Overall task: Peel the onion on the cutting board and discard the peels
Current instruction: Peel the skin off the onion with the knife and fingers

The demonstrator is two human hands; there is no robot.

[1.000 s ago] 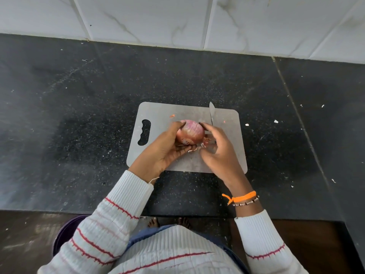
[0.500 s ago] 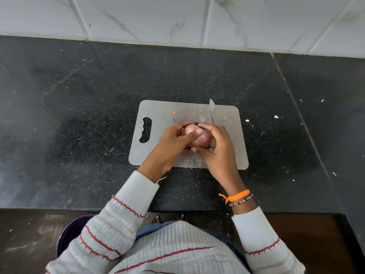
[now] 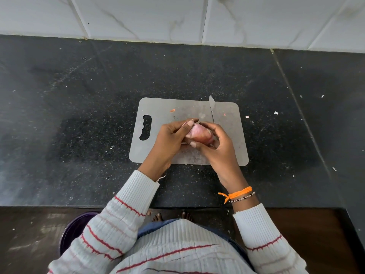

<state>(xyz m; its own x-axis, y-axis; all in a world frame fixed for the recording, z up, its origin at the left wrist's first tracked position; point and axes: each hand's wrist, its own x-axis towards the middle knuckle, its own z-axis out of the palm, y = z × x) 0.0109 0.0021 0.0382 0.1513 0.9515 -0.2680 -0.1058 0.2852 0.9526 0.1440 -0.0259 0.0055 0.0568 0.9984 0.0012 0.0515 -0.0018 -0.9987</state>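
Black speckled countertop [image 3: 79, 115] below white wall tiles, bearing a grey cutting board [image 3: 233, 135]. Above the board's middle, your left hand [image 3: 169, 139] and right hand [image 3: 219, 145] both curl their fingers round the pink onion [image 3: 197, 133]. A knife blade [image 3: 211, 107] shows just behind your hands.

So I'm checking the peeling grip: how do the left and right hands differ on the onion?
The left hand pinches a flap of skin at the top of the pink onion; the right hand cups the bulb from the side and below. The right wrist wears an orange thread band; the left wrist shows none. Both grip the onion above the grey cutting board.
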